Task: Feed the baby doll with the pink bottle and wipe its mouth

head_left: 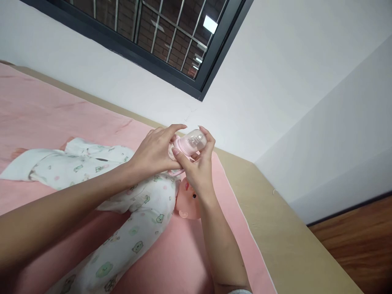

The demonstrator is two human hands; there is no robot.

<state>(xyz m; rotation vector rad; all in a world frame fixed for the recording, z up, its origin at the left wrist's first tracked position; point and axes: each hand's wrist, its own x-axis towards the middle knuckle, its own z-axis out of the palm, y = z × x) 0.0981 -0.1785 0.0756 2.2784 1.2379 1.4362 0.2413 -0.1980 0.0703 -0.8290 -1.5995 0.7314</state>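
A baby bottle (180, 143) with a pink collar and pink handles is held above the doll, tilted with its top to the right. A clear dome cap (196, 139) covers its top. My left hand (154, 149) is closed round the bottle's lower part, which it mostly hides. With my right hand (200, 165), I grip the cap and collar end, thumb on the near side and fingers curled behind. Below lies the baby doll (186, 202) in white pyjamas printed with green bears; my right wrist hides part of its head.
The doll lies on a pink mat (171, 253) spread over a light wooden tabletop (260, 196). A white wall (232, 106) rises behind it, with a dark-framed, barred window (165, 36) above. Wood-grain panelling (361, 232) shows at the lower right.
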